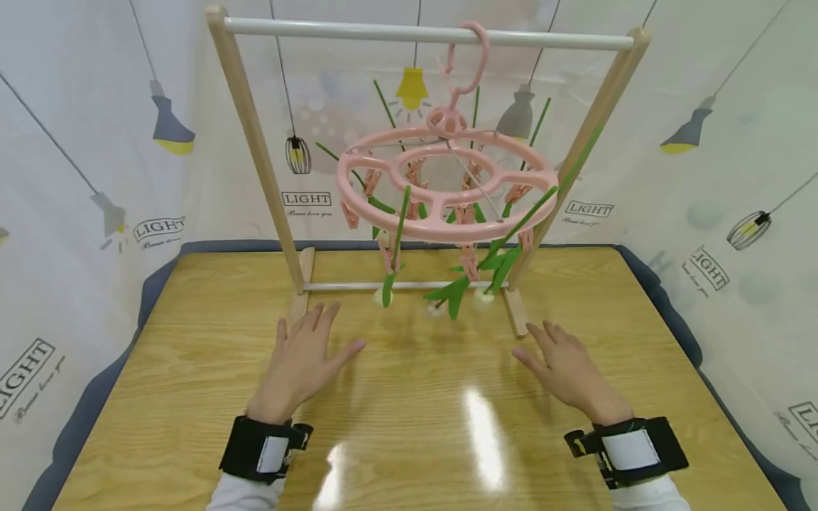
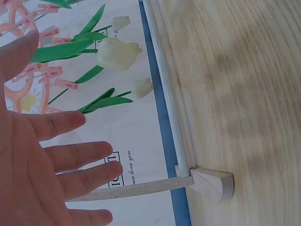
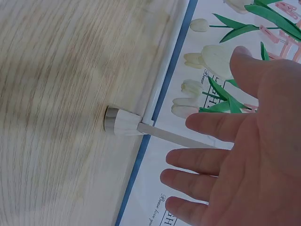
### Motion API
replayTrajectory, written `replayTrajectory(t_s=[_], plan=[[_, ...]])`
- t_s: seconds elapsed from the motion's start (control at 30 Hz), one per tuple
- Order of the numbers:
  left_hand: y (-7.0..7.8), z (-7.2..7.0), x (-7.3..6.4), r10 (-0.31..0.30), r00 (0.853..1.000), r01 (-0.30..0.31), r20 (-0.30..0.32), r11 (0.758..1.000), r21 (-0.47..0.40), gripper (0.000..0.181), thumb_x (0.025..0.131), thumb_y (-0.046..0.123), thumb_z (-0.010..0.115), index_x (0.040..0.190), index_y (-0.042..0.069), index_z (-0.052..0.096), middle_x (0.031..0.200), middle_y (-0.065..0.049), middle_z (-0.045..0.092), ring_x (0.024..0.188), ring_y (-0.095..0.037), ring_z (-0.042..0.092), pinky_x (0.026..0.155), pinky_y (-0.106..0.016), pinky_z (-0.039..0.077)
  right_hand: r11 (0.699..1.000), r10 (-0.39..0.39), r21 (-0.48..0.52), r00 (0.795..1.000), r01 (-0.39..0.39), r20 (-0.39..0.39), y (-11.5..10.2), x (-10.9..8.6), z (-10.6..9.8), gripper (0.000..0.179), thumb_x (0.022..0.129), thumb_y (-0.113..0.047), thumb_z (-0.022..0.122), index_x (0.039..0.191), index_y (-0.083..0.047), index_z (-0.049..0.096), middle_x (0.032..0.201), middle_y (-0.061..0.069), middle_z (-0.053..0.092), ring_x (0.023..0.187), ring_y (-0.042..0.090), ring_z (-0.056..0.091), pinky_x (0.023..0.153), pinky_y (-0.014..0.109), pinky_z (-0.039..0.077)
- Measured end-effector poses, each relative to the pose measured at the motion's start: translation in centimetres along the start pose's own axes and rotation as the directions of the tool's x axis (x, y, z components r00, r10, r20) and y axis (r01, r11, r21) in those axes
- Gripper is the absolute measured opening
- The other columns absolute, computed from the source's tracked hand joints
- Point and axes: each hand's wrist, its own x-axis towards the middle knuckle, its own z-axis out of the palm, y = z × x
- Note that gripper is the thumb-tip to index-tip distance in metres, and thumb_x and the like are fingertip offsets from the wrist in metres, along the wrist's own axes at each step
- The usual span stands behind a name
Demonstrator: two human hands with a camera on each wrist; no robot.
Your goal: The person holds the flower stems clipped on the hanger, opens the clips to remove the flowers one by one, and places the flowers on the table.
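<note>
My left hand (image 1: 303, 365) is spread over the table, fingers straight, near the left foot of a wooden rack. On the other side my right hand (image 1: 569, 372) is also spread, its fingertips close to the rack's right foot (image 1: 516, 312). Both hold nothing. A pink round clip hanger (image 1: 441, 231) hangs by its hook from the rack's white top bar (image 1: 358, 30). White artificial tulips (image 2: 117, 53) with green leaves hang head down from its pink clips (image 1: 469, 262). In the right wrist view more tulips (image 3: 216, 61) appear beyond the thumb.
The rack has wooden side posts (image 1: 258, 149) and a white lower bar (image 1: 409, 286). It stands toward the back of a wood-grain table (image 1: 409, 433). Behind and beside the table hangs a white curtain (image 1: 236, 128) printed with lamps; dark blue edging (image 1: 160, 277) borders the table.
</note>
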Motion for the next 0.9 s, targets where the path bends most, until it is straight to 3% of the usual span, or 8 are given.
replayTrajectory(t_s=[0.23,0.37,0.5,0.57,0.73,0.9], plan=[[-0.5,-0.3,0.4,0.014,1.0,-0.014,-0.001,0.998,-0.055,0.078,0.095,0.058,0.046,0.147,0.001,0.035,0.148,-0.03,0.041,0.135,-0.045,0.036,0.109,-0.077,0.012,1.0,-0.012,0.008,1.0,0.012,-0.009,0.6,0.5,-0.5,0.065,0.102,-0.041,0.042,0.14,0.013,0.04,0.14,0.048,0.036,0.128,0.06,0.032,0.103,0.073,0.029],[-0.1,-0.4,0.7,0.081,0.997,-0.081,-0.007,0.981,-0.175,0.071,0.097,0.052,0.046,0.145,-0.001,0.038,0.147,-0.026,0.045,0.132,-0.041,0.042,0.111,-0.068,0.026,1.0,-0.016,0.015,1.0,0.016,-0.027,0.6,0.8,-1.2,0.063,0.103,-0.037,0.044,0.139,0.014,0.04,0.139,0.048,0.037,0.127,0.059,0.034,0.103,0.072,0.031],[1.4,-0.6,1.1,0.161,0.987,-0.148,0.013,0.935,-0.323,0.065,0.1,0.047,0.045,0.144,0.001,0.04,0.146,-0.023,0.048,0.126,-0.037,0.05,0.103,-0.058,0.044,0.999,-0.009,0.042,0.999,0.011,-0.042,0.4,1.1,-2.1,0.063,0.103,-0.037,0.042,0.141,0.013,0.037,0.141,0.047,0.035,0.128,0.059,0.033,0.103,0.073,0.031],[2.4,-0.8,1.5,0.191,0.982,-0.172,0.017,0.918,-0.357,0.063,0.099,0.047,0.045,0.144,0.002,0.042,0.144,-0.02,0.051,0.123,-0.034,0.053,0.1,-0.056,0.047,0.998,-0.004,0.061,0.999,0.007,-0.045,0.2,1.3,-2.7,0.064,0.103,-0.038,0.041,0.142,0.012,0.036,0.143,0.046,0.033,0.129,0.059,0.032,0.103,0.073,0.03],[5.0,-1.1,2.6,0.229,0.974,-0.213,0.007,0.918,-0.335,0.062,0.099,0.05,0.045,0.144,0.007,0.043,0.139,-0.018,0.056,0.124,-0.03,0.053,0.1,-0.054,0.048,0.995,-0.006,0.096,0.997,0.014,-0.075,-0.4,1.3,-4.3,0.063,0.104,-0.037,0.04,0.143,0.012,0.035,0.145,0.045,0.03,0.13,0.059,0.029,0.104,0.074,0.027],[7.2,-0.4,3.6,0.246,0.969,-0.229,0.009,0.916,-0.329,0.063,0.099,0.049,0.044,0.146,0.008,0.039,0.144,-0.017,0.052,0.123,-0.029,0.054,0.099,-0.052,0.05,0.997,-0.024,0.064,0.992,0.032,-0.127,-0.6,1.2,-6.0,0.061,0.104,-0.036,0.041,0.142,0.012,0.036,0.144,0.045,0.032,0.13,0.058,0.03,0.104,0.073,0.028]])
